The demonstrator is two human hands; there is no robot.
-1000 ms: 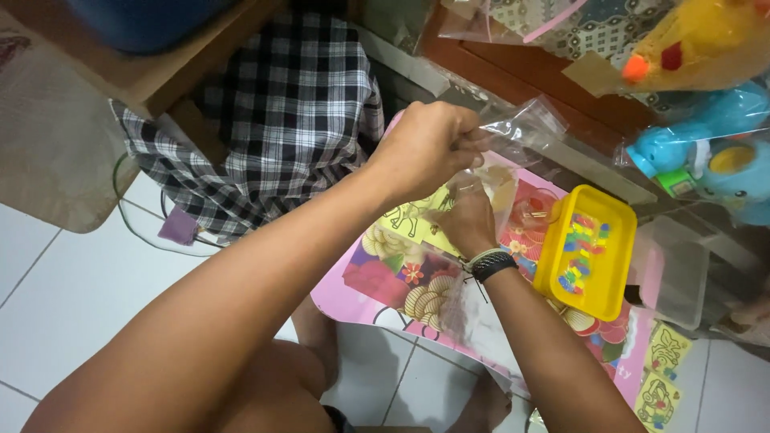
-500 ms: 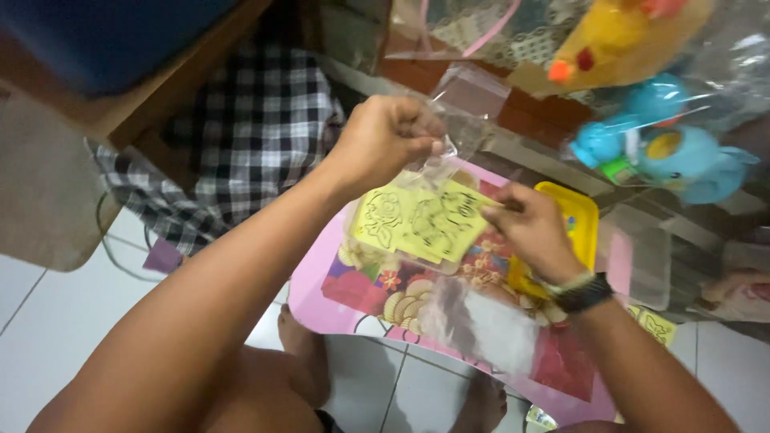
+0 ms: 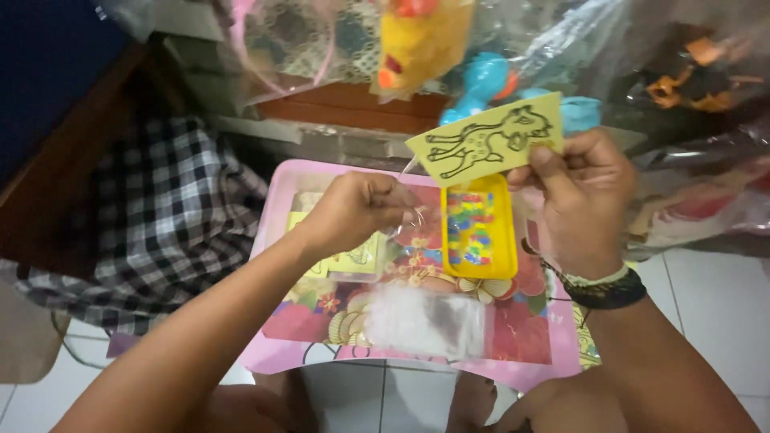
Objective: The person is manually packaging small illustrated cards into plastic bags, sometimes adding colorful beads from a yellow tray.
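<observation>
From my seat I see the right hand (image 3: 579, 200) raised above the small pink tabletop with its flowered print (image 3: 513, 353), pinched shut on a pale yellow card with a black outline drawing of a four-legged animal (image 3: 488, 138). The card is clear of any wrapper and held up tilted, its drawn face toward the camera.

The left hand (image 3: 353, 215) is lower, fingers drawn together on a thin clear plastic sleeve (image 3: 405, 218), which I can barely make out; it hangs just above more yellow outline cards lying flat on the tabletop (image 3: 353, 258).

Just beside those sits a yellow rectangular plastic tray of small coloured pieces (image 3: 480, 228), directly below the raised card. A crumpled clear plastic bag (image 3: 425, 321) lies near the front edge.

My judgement: unpacking is largely done, since one card is out and in hand and the tray is open. No coloured pieces appear on the raised card, so the filling-in looks wholly left to do.
</observation>
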